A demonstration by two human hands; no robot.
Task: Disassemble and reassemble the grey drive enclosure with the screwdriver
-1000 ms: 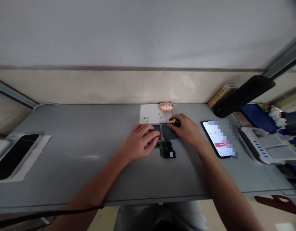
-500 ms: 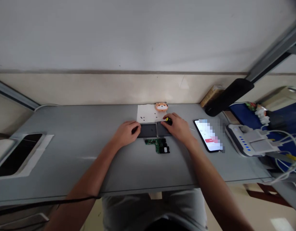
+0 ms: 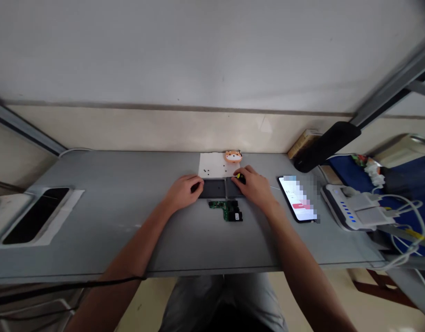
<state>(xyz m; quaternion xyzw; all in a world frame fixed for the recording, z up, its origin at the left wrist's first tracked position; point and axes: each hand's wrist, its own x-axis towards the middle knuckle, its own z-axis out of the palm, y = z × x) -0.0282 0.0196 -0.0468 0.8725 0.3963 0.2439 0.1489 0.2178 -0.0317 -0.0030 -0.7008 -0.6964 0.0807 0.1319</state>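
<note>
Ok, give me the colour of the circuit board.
The circuit board is green; the head view shows it.

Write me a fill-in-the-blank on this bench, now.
The left hand rests on the edge of a flat ____ rectangular panel.
The right hand holds a small black tool marked with ____.
Tiny black pieces lie on a white sheet of ____.
A black-framed smartphone with a lit screen lies to the ____ of the right hand.

Missing words: dark grey; yellow; paper; right.
</note>
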